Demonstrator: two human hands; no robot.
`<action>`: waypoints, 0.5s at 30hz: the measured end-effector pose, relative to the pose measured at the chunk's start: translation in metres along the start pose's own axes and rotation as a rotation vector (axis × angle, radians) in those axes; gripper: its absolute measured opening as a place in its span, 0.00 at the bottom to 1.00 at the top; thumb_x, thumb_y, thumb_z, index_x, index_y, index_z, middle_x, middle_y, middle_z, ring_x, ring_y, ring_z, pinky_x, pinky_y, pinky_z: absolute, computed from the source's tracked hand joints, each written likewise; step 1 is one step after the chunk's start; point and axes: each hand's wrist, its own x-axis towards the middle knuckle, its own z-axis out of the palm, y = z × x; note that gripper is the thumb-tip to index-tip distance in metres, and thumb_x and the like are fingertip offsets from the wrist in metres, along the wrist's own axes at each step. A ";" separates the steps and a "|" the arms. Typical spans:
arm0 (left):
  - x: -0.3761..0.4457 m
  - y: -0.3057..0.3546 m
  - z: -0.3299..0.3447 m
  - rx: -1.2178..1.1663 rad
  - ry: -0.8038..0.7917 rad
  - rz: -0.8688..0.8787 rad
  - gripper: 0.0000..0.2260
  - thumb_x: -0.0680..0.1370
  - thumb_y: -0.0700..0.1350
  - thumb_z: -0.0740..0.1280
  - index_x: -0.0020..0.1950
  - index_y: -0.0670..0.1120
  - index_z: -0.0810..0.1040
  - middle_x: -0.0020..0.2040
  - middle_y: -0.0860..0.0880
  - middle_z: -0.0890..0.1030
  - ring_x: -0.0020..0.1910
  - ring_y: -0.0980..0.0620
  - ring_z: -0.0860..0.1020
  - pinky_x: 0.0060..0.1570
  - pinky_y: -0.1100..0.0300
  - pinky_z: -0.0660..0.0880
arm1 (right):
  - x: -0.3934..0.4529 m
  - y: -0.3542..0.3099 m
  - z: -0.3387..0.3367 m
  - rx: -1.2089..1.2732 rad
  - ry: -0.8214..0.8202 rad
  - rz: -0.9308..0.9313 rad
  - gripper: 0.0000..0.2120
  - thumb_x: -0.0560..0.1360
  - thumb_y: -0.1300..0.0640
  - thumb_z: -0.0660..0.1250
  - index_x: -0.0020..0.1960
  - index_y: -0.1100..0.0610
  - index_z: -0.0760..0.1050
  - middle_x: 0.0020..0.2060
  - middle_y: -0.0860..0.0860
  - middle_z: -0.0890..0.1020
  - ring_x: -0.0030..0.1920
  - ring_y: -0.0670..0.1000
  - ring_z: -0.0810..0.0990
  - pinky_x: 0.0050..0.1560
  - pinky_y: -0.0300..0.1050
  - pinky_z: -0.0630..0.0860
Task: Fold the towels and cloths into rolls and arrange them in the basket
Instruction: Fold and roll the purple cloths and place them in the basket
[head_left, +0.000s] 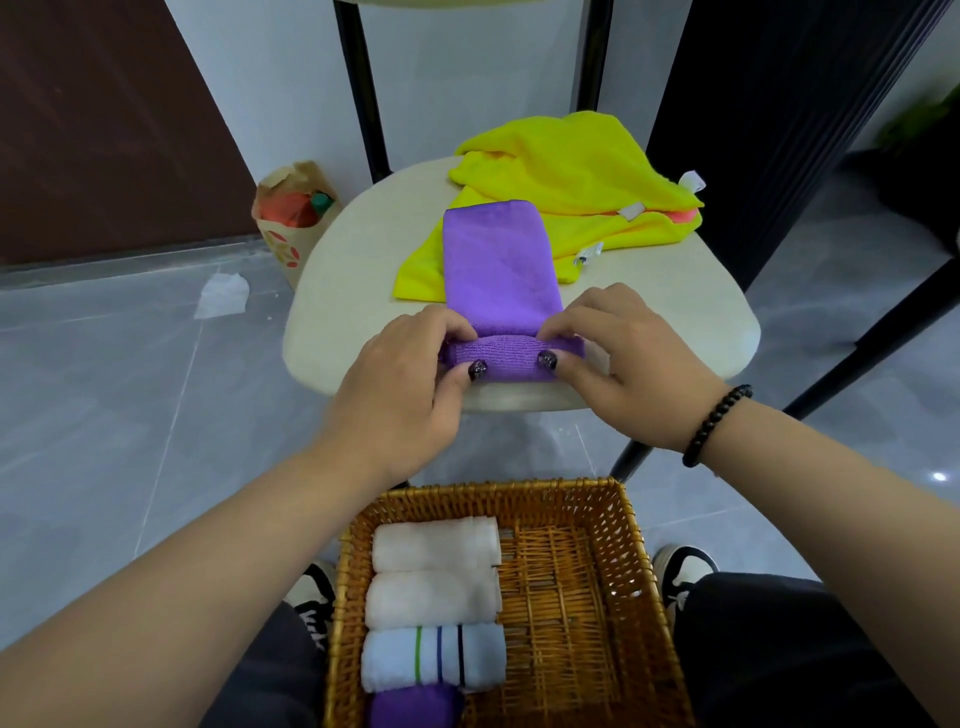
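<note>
While a person is sitting over a pale round seat (358, 291), both hands are working a purple cloth (498, 270) that is lying on it in a long folded strip, its near end already wound into a small roll. Left hand (410, 384) and right hand (618, 358) are each curling over one end of that roll, fingers on top and thumbs pressing its near face, pinching it between them. Judging by its sag and nap, the cloth is looking light, soft and limp, so it is likely needing even pressure at both ends to keep the roll from loosening. Behind it, touching the strip, a yellow cloth (571, 161) is waiting in a loose heap. Nearer the person, a wicker basket (644, 582) is holding rolls in a column along its left side: two white towels (434, 543), a striped towel (431, 657), and a purple roll (410, 709) at the bottom edge; its right half is showing bare weave.
</note>
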 end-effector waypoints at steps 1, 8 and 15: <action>0.000 0.002 0.000 -0.049 0.004 -0.039 0.09 0.75 0.43 0.65 0.55 0.46 0.74 0.50 0.49 0.78 0.49 0.49 0.75 0.48 0.55 0.72 | 0.000 0.000 0.000 0.072 -0.005 0.054 0.11 0.75 0.52 0.62 0.51 0.57 0.79 0.44 0.53 0.78 0.48 0.53 0.71 0.48 0.40 0.64; 0.013 0.000 0.003 -0.256 0.022 -0.368 0.04 0.77 0.45 0.68 0.50 0.52 0.74 0.46 0.51 0.81 0.45 0.55 0.76 0.40 0.72 0.67 | 0.004 -0.002 0.006 0.054 -0.045 0.114 0.14 0.75 0.49 0.68 0.55 0.56 0.77 0.47 0.54 0.76 0.50 0.52 0.69 0.50 0.43 0.63; 0.008 -0.001 -0.008 0.186 -0.128 0.155 0.18 0.75 0.52 0.60 0.60 0.44 0.75 0.53 0.46 0.77 0.51 0.46 0.76 0.48 0.52 0.74 | 0.016 -0.006 0.008 0.030 -0.110 0.227 0.14 0.78 0.47 0.60 0.51 0.57 0.77 0.41 0.50 0.71 0.48 0.53 0.66 0.55 0.52 0.66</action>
